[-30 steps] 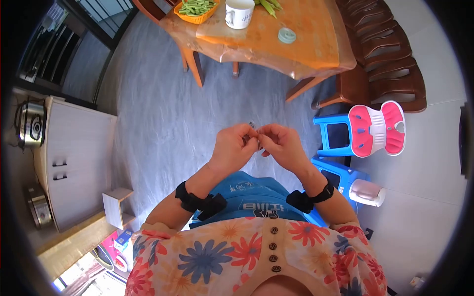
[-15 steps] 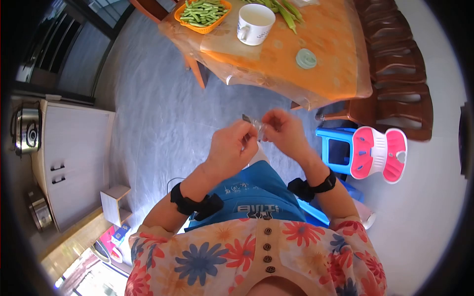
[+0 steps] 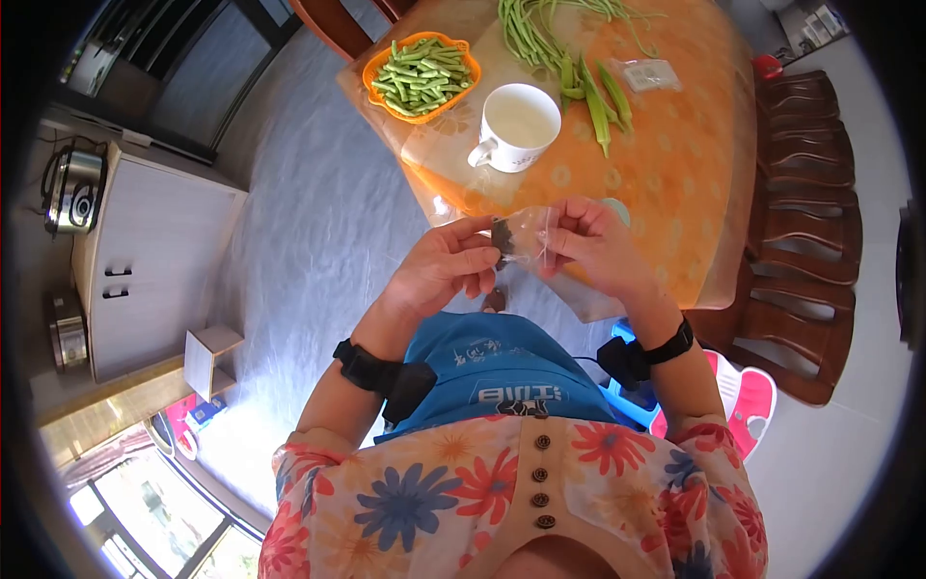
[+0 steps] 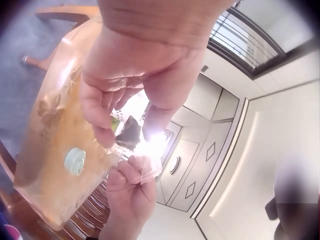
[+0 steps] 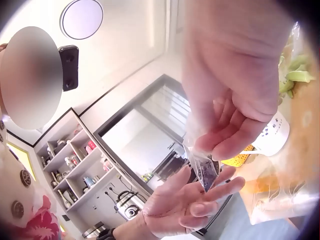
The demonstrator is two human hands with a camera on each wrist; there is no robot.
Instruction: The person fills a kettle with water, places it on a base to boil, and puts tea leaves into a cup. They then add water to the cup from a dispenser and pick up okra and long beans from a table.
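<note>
A small clear plastic zip bag [image 3: 529, 234] with dark bits at one end is between my hands, over the table's near edge. My right hand [image 3: 600, 249] pinches its clear end between thumb and fingers. My left hand [image 3: 442, 265] is at the dark end, palm up in the right wrist view, its fingers [image 5: 227, 189] loosely spread beneath the bag [image 5: 206, 172]. The left thumb [image 5: 172, 182] stands apart from the bag there. Beyond the hands, a white mug [image 3: 526, 121] with pale liquid stands on the table.
An orange basket [image 3: 371, 72] of cut green beans sits left of the mug on the covered table [image 3: 675, 183]. Long beans [image 3: 526, 34], green pods [image 3: 596, 106] and a clear packet [image 3: 648, 75] lie behind. A pale green lid [image 4: 75, 161] is partly behind the right hand. Wooden chairs [image 3: 805, 232] line the right.
The table and mug have come nearer in the head view. My hands have moved apart and the bag is stretched out between them. The left fingers have loosened.
</note>
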